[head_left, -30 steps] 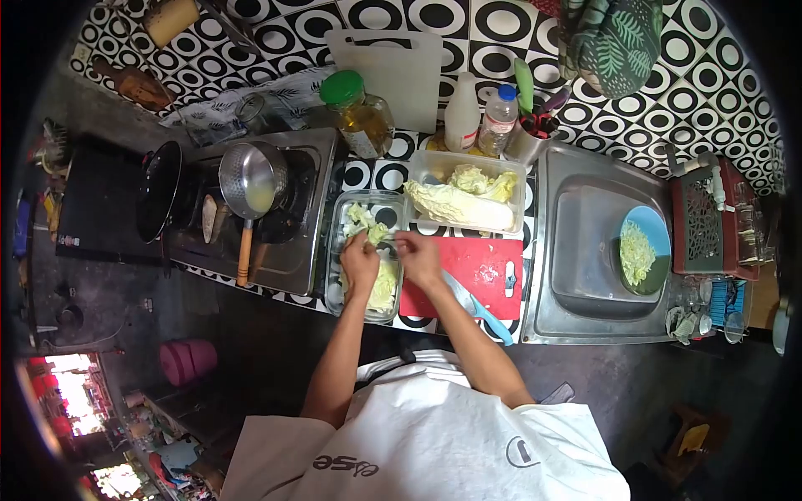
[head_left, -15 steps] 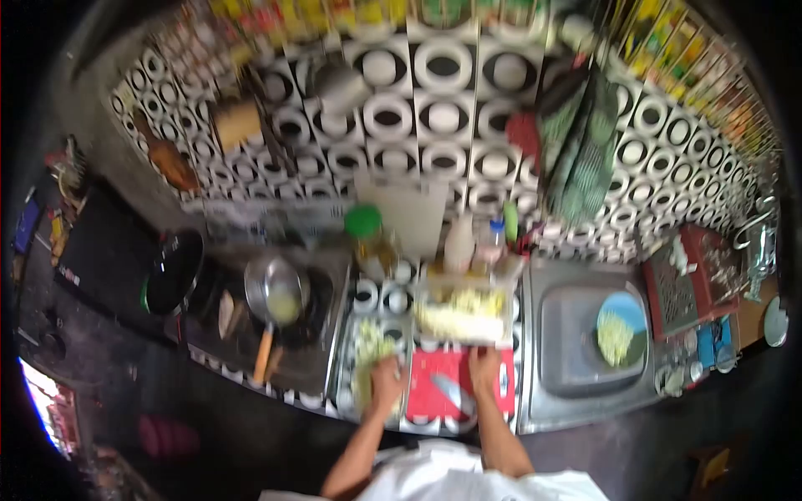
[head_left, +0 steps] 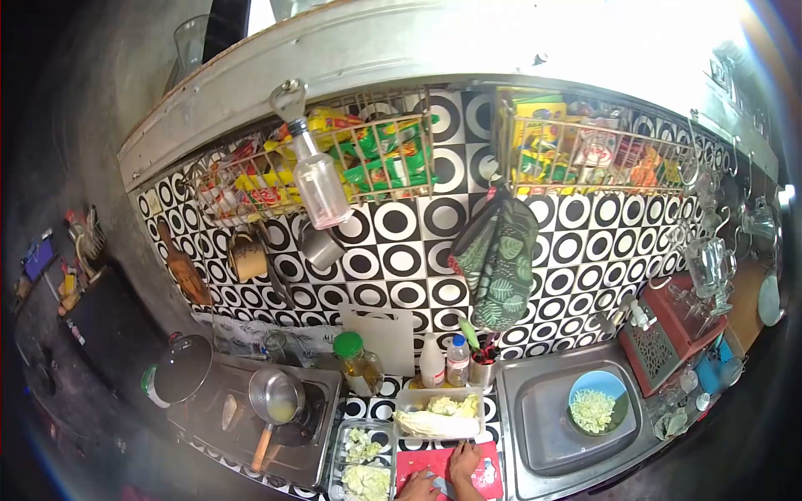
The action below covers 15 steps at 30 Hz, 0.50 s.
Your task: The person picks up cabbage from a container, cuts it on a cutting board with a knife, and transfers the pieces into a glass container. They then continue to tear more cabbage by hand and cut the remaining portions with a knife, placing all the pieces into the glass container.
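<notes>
At the bottom edge of the view, both hands lay over the red cutting board (head_left: pixel 484 476) on the table (head_left: pixel 380 409). The right hand (head_left: pixel 464 461) rested flat on the board with its fingers spread forward, holding nothing that could be seen. The left hand (head_left: pixel 415 488) sat at the board's left corner, mostly cut off by the frame, so whether it was spread or closed could not be told. A knife (head_left: pixel 440 484) with a pale blade lay on the board between the two hands, close to both; contact was too small to judge. Just left of the left hand stood a glass dish (head_left: pixel 365 463) with cut cabbage pieces. Directly beyond the right hand sat a clear tub (head_left: pixel 440 415) holding a cabbage wedge (head_left: pixel 434 426). Well off to the right, a blue bowl (head_left: pixel 597 403) of shredded cabbage stood in the sink (head_left: pixel 543 434).
</notes>
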Tool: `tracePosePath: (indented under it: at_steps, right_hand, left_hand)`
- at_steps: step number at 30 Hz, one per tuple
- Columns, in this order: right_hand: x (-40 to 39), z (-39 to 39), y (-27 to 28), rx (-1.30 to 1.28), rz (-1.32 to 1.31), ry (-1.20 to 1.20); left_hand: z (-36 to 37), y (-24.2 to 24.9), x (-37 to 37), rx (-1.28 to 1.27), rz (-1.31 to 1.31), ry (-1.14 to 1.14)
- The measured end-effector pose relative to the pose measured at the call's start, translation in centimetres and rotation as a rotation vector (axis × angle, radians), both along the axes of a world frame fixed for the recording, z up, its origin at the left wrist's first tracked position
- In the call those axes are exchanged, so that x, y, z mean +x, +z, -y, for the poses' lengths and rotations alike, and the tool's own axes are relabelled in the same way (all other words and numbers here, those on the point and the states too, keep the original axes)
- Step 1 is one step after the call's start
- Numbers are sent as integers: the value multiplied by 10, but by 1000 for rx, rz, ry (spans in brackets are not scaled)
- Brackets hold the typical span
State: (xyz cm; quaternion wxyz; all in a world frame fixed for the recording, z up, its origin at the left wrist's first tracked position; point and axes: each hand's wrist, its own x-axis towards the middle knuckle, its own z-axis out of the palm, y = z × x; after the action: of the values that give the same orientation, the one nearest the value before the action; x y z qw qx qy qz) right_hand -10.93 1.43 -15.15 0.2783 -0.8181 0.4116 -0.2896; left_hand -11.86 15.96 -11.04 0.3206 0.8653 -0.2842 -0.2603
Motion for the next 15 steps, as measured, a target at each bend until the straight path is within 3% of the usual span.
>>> tracePosePath:
  at_steps: [1, 4, 5, 8, 11, 13, 15]
  right_hand:
    - [-2, 0, 3, 30, 18, 13]
    - [-10, 8, 3, 38, 88, 55]
    - [-14, 11, 3, 68, 99, 136]
    - [-29, 12, 25, 104, 90, 269]
    - [-39, 9, 33, 133, 181, 347]
    - [-47, 2, 54, 224, 142, 339]
    - [-43, -10, 54, 318, 114, 323]
  left_hand:
    - [-2, -11, -5, 36, 310, -2]
    - [-6, -35, 2, -53, 262, -58]
    - [-8, -53, 1, -274, 176, 14]
    - [-6, -84, 7, -175, 254, 81]
    - [-9, -79, 12, -92, 347, 39]
    - [-8, -34, 4, -55, 376, 36]
    - [-11, 22, -3, -275, 107, 271]
